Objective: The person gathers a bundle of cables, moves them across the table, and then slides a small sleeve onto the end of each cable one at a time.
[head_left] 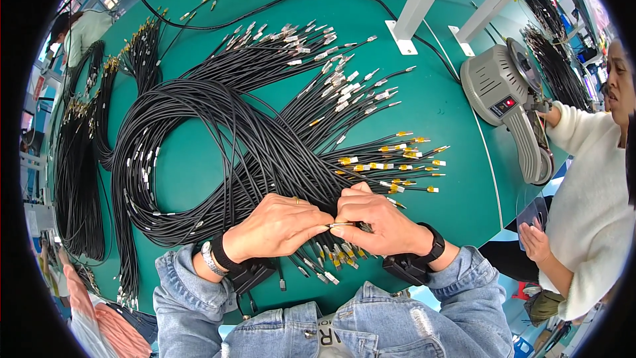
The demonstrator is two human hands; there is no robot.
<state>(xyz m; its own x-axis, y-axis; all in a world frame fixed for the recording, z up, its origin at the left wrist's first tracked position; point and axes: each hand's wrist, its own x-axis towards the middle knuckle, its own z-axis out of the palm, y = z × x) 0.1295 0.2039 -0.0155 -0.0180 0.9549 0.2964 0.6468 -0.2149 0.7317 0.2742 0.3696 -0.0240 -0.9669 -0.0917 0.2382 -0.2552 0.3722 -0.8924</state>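
My left hand (281, 225) and my right hand (379, 222) meet at the near edge of a large coil of black cables (182, 96). Both are closed, thumbs against forefingers, pinching a thin cable end (342, 225) between them. Its tip is light-coloured; finer detail is too small to make out. The coil lies on a green table (192, 159). White-tagged cable ends (348, 89) fan out beyond my hands, and yellow-taped ends (384, 166) spread to the right. More tagged ends (338, 255) poke out below my fingers.
At the right stands a grey machine (487, 86) with a lit red switch. White metal posts (424, 3) rise from the table's far side. More black cable bundles (78, 185) hang over the left edge. A person in a white sweater (593, 185) is close by on the right.
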